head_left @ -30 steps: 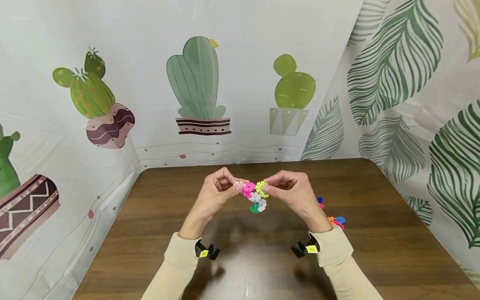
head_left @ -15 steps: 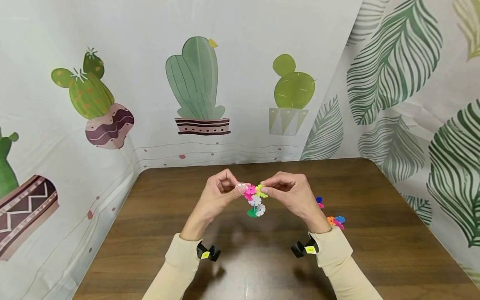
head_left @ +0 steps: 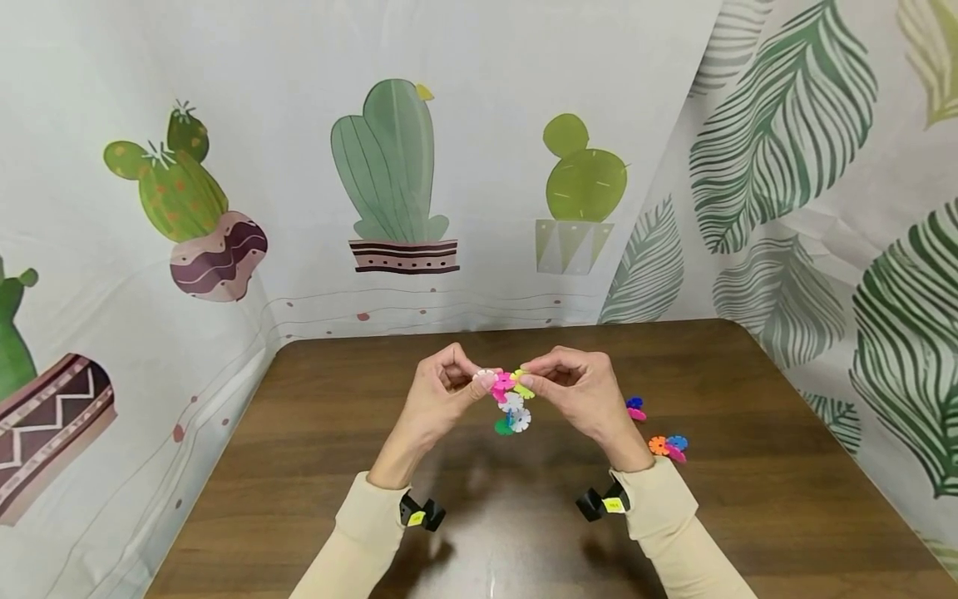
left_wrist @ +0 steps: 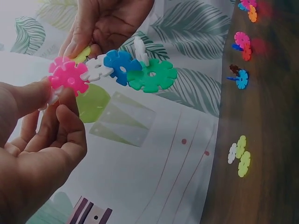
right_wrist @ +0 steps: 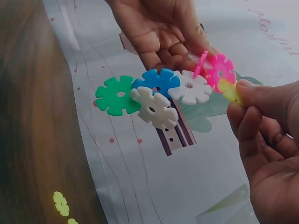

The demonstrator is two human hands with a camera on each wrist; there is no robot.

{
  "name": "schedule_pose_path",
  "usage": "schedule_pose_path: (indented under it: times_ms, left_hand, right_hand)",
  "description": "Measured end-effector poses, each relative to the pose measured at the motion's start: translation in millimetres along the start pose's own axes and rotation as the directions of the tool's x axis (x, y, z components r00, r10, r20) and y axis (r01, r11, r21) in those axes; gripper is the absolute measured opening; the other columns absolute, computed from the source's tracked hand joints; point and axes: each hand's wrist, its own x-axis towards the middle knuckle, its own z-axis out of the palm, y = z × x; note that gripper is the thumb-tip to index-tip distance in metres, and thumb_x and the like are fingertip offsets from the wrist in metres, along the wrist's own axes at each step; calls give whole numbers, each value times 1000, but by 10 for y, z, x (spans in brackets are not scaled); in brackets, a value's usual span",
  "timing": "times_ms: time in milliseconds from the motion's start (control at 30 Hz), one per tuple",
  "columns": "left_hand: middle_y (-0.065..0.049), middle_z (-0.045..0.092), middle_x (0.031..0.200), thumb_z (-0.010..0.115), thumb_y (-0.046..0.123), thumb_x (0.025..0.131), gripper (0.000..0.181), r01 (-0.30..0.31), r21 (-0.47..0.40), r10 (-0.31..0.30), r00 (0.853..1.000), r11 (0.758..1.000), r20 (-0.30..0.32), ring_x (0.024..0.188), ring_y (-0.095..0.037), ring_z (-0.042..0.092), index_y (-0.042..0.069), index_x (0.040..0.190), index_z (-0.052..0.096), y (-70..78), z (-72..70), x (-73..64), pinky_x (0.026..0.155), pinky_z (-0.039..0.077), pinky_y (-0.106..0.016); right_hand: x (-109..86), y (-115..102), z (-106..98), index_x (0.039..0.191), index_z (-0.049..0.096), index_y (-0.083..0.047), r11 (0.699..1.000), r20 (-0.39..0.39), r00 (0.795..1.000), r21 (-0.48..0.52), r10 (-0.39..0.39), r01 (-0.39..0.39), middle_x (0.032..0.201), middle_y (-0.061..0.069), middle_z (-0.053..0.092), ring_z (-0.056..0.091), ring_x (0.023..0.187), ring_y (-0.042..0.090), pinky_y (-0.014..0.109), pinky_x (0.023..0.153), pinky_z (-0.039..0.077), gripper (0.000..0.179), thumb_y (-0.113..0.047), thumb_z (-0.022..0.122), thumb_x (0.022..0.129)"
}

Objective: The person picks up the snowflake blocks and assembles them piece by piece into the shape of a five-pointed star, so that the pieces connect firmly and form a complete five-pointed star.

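A chain of notched plastic snowflake discs hangs between my hands above the table. My left hand [head_left: 440, 395] pinches a white disc [left_wrist: 53, 96] at one end, beside two pink discs [right_wrist: 221, 70]. Between thumb and forefinger, my right hand [head_left: 585, 387] holds a yellow disc [right_wrist: 229, 91], its edge at the pink disc's rim. Whether the two are slotted together I cannot tell. Further along the chain come a white disc [right_wrist: 195, 93], a blue disc [right_wrist: 154, 77], a green disc [right_wrist: 112, 103] and another white disc [right_wrist: 159, 116]. Fingers cover much of the end white disc.
Joined discs lie on the brown table [head_left: 299, 466]: an orange, blue and pink cluster [head_left: 659, 446] and a blue and pink one [head_left: 635, 413] by the right forearm. The left wrist view shows a yellow and white cluster [left_wrist: 244, 163] and a blue piece [left_wrist: 242, 80].
The hands have drawn slightly closer, the left moving a little right. The yellow disc, at first beside the pink one, now overlaps its edge. The head view has tilted slightly.
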Motion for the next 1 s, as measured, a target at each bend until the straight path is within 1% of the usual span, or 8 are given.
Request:
schedule_pose_path:
  times_ms: [167,267,400,533,633,733,800,1000]
  left_hand:
    - [6,78,88,82,10,96,20,0,46,0,1000,999,-2,76,-6,66,2,97,63,29,-7,2,66,51,-20]
    - [-3,82,101,81,11,96,20,-8,54,6,1000,999,24,84,-10,71,5,101,62,50,-20,2,74,57,-23]
    - [-14,80,119,82,9,95,24,-24,55,19,996,998,85,96,-13,76,7,107,63,61,-27,5,81,61,-25]
    - [-16,79,120,85,7,91,25,-39,74,30,993,996,111,92,-12,75,8,109,67,63,-23,3,78,61,-23]
    - [-15,80,117,86,7,90,24,-42,82,33,994,996,108,88,-11,74,8,108,69,58,-19,1,77,61,-22]
    - [-13,81,115,86,7,90,24,-43,91,34,994,995,99,87,-11,75,8,107,69,48,-23,1,76,62,-23]
    - [-12,81,115,86,8,90,24,-49,93,40,995,994,91,87,-12,75,8,107,69,52,-29,3,76,62,-24]
    - [-8,82,114,87,11,90,24,-41,110,34,997,993,63,87,-13,74,11,107,70,61,-59,10,73,57,-22]
  right_hand:
    - [7,5,-9,99,85,-9,1000,0,1000,-1,-3,3,88,11,79,63,65,8,23,56,52,11,-6,88,88]
    - [5,3,-15,100,84,-9,1000,3,1000,-3,1,-1,89,9,78,62,66,9,23,57,53,12,-7,87,89]
    - [5,8,-8,102,84,-12,1000,7,1000,-4,17,-17,89,6,78,63,68,10,23,58,53,12,-10,88,90]
    - [6,11,3,102,84,-14,1000,18,999,-1,29,-29,91,6,79,66,70,12,23,60,55,13,-12,88,89]
    - [11,11,-5,104,84,-13,999,38,999,-12,31,-31,93,6,80,67,70,18,24,61,57,14,-13,88,90]
    - [24,7,-53,108,83,-9,999,44,998,-23,45,-44,93,3,81,69,71,19,27,63,59,15,-13,85,93]
    - [39,5,-122,110,81,-5,998,22,998,-16,55,-54,93,1,81,72,73,16,27,67,61,17,-13,82,96]
    - [76,67,-460,114,79,2,995,-122,988,-24,94,-97,88,-5,82,76,79,7,24,73,63,22,-14,80,98]
